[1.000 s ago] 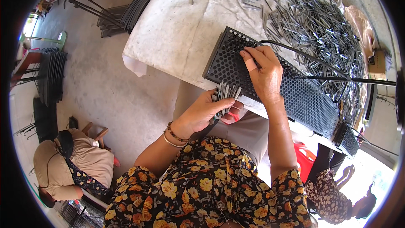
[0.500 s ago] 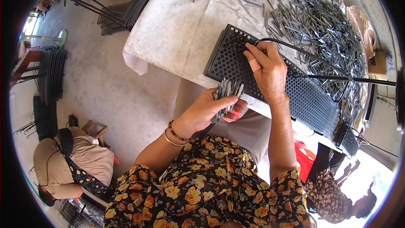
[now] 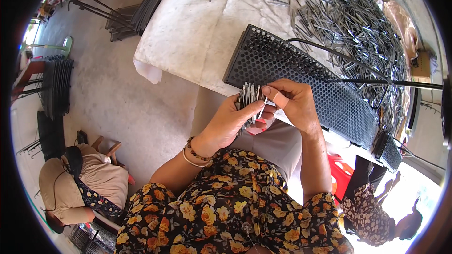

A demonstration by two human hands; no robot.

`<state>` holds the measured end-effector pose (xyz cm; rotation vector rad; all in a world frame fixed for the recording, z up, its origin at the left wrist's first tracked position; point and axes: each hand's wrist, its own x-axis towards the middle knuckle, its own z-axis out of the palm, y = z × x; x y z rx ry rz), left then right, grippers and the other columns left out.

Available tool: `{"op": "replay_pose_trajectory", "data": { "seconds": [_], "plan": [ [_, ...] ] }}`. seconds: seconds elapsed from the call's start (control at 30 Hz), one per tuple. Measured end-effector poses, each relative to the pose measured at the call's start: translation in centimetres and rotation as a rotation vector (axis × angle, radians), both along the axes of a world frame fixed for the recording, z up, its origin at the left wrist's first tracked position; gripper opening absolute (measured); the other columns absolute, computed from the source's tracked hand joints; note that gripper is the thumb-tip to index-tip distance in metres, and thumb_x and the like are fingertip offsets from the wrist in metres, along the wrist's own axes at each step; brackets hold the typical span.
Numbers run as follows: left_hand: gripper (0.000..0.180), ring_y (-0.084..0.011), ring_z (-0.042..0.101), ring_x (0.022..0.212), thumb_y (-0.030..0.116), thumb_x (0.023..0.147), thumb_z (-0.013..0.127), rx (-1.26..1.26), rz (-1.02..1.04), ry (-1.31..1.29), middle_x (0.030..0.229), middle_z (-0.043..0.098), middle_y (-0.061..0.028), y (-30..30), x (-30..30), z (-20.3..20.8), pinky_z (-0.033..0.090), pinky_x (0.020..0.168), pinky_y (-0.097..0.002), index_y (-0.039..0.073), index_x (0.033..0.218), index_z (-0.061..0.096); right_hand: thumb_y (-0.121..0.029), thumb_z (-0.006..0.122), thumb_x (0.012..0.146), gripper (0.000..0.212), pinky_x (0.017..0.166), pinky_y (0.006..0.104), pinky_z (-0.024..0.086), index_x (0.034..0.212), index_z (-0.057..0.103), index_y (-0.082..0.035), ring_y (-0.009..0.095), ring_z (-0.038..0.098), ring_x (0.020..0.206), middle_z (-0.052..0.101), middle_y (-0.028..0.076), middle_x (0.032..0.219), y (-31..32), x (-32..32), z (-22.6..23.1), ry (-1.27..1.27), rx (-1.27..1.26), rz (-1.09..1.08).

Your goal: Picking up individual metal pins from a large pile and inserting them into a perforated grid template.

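A: What has just changed?
B: The bare right hand has left the black perforated panel, where its fingertips were half a second ago, and is now beside the bare left hand.

A: What does that mean for the work?
B: I'd judge that attention has moved from the holes to the upright bundle of thin grey metal strips in the left hand.

A: How are the fingers?
B: The left ones are clamped around the bundle, thumb across its front. The right thumb and forefinger are together, apparently pinching one slim pale metal strip at the bundle's edge.

A: And the panel?
B: It lies slantwise on the white cloth-covered table, just beyond both hands, its near corner at the table edge. With the right hand away, dark pieces show along its far side. The loose heap of dark metal strips lies beyond it.
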<state>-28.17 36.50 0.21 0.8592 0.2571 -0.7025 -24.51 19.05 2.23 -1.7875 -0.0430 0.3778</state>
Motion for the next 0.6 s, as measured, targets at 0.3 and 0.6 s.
{"op": "replay_pose_trajectory", "data": {
  "seconds": [0.3,0.6],
  "plan": [
    [0.024,-0.0196,0.066,0.086,0.018,0.095,0.055,-0.007,0.032,0.064,0.1,0.066,-0.0136,0.4,-0.4,-0.3,0.055,0.071,-0.031,0.001,0.112,0.057,-0.015,0.066,0.088,0.022,0.056,0.0197,0.044,0.101,0.067,0.004,0.006,0.054,0.06,0.065,0.002,0.077,-0.3,2.8,-0.4,-0.268,0.0,-0.433],
    [0.023,-0.0162,0.065,0.082,0.019,0.094,0.057,-0.048,-0.017,0.057,0.099,0.066,-0.0121,0.7,-0.3,-0.3,0.052,0.067,-0.0282,0.002,0.109,0.058,-0.007,0.068,0.084,0.017,0.059,0.0205,0.045,0.099,0.068,0.002,0.007,0.056,0.066,0.065,0.007,0.09,-0.4,3.4,-1.6,-0.616,-0.193,-0.32]
  ]
}}
